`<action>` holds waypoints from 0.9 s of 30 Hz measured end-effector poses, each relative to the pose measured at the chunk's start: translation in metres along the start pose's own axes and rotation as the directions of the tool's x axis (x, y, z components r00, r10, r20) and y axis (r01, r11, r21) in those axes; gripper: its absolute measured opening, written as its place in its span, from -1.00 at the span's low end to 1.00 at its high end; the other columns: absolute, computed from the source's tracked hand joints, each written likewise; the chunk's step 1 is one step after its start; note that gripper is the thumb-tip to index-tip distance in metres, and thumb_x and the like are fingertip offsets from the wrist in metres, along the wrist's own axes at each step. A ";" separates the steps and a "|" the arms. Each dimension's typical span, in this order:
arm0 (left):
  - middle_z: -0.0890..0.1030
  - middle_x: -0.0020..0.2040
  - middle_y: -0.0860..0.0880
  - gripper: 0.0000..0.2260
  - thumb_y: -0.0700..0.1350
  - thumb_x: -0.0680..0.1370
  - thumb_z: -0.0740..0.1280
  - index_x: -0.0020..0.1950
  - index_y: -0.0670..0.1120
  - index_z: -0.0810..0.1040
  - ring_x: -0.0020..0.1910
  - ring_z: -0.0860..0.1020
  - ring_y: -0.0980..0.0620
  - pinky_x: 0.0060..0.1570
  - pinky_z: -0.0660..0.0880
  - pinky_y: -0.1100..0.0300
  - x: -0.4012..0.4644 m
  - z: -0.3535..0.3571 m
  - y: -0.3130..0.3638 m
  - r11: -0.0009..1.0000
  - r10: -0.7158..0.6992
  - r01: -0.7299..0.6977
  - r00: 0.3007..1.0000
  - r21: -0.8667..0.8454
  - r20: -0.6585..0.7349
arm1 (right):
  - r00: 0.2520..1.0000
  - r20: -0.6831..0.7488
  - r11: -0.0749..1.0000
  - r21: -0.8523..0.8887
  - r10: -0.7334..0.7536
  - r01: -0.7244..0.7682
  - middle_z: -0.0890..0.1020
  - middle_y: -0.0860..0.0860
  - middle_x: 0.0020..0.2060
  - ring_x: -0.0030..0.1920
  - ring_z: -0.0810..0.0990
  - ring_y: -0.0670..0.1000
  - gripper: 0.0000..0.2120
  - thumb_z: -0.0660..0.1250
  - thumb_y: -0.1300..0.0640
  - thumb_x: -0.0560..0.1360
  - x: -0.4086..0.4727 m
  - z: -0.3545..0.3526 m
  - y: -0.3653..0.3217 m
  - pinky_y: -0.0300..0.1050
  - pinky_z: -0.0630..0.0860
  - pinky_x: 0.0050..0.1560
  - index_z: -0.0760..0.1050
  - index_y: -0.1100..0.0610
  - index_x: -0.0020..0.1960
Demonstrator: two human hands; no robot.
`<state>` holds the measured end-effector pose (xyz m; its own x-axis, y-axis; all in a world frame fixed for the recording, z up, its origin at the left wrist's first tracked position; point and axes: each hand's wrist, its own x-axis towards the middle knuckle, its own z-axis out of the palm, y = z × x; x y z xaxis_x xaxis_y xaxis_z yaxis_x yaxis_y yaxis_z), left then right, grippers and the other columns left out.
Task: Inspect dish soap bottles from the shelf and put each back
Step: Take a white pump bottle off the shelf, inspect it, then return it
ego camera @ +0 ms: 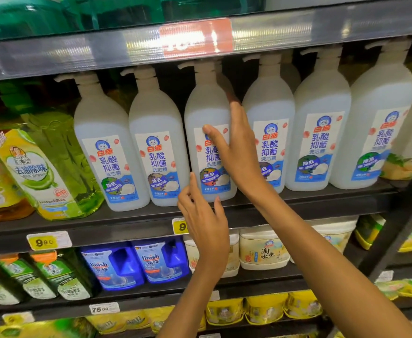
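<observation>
Middle soap bottle on the shelf, both my hands on it.

It stands upright, long axis vertical, pump spout pointing left. My right hand lies spread against its side, thumb on the label; my left hand, loosely open, touches its base. A careless tilt could topple neighbours packed just beside my fingers.

The label of the third bottle is partly covered by the right hand, whose fingertips are lost in the gap beside the fourth bottle. The bottle's base is screened by the left hand. A yellow price tag is half hidden behind that hand. The red tag above is blurred by glare and cannot be read. Green bottles are cut off by the top edge.
</observation>
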<state>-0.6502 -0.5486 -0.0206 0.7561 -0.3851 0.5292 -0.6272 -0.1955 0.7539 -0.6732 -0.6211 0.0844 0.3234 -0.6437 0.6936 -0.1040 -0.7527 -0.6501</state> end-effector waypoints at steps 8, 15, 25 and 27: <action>0.20 0.45 -0.13 -0.35 -0.22 0.53 0.35 0.53 -0.12 0.09 0.41 0.18 0.10 0.24 0.10 0.51 -0.012 -0.007 0.019 0.996 0.085 -0.084 0.996 -0.039 0.006 | 0.982 -0.024 0.981 -0.063 -0.188 0.186 0.27 0.23 0.48 0.50 0.23 0.16 -0.36 0.36 0.19 0.54 -0.005 -0.040 -0.008 -0.41 0.05 0.40 0.15 0.33 0.49; 0.21 0.50 0.00 -0.36 -0.23 0.57 0.29 0.52 0.03 0.02 0.47 0.17 0.13 0.25 0.10 0.64 -0.014 0.011 0.043 0.948 0.190 -0.087 0.927 -0.307 0.323 | 0.971 -0.212 0.924 -0.381 -0.110 0.022 0.49 0.25 0.00 0.10 0.43 0.25 -0.55 0.28 -0.07 0.57 0.020 -0.080 0.019 0.04 0.33 0.15 0.42 0.36 0.11; 0.25 0.49 -0.02 -0.29 -0.15 0.54 0.36 0.55 -0.04 -0.01 0.38 0.33 0.10 0.25 0.32 0.30 -0.011 0.041 0.061 0.916 -0.091 0.254 0.884 -0.310 0.458 | 0.945 -0.240 0.885 -0.455 -0.223 0.093 0.53 0.30 0.00 0.07 0.48 0.31 -0.40 0.43 -0.16 0.41 0.017 -0.082 0.036 0.12 0.39 0.07 0.47 0.37 0.10; 0.35 0.43 -0.04 -0.37 -0.08 0.53 0.37 0.52 -0.05 0.14 0.34 0.39 0.08 0.28 0.40 0.20 -0.012 0.039 0.058 0.908 -0.098 0.251 0.906 -0.337 0.411 | 0.948 -0.237 0.919 -0.377 -0.214 0.113 0.51 0.31 0.05 0.10 0.47 0.31 -0.37 0.47 -0.13 0.38 0.015 -0.084 0.036 0.13 0.43 0.08 0.45 0.38 0.15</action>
<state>-0.7028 -0.5911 0.0016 0.6700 -0.7005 0.2457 -0.3168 0.0296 0.9480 -0.7507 -0.6692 0.0978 0.1062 -0.4817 0.8699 -0.4139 -0.8168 -0.4018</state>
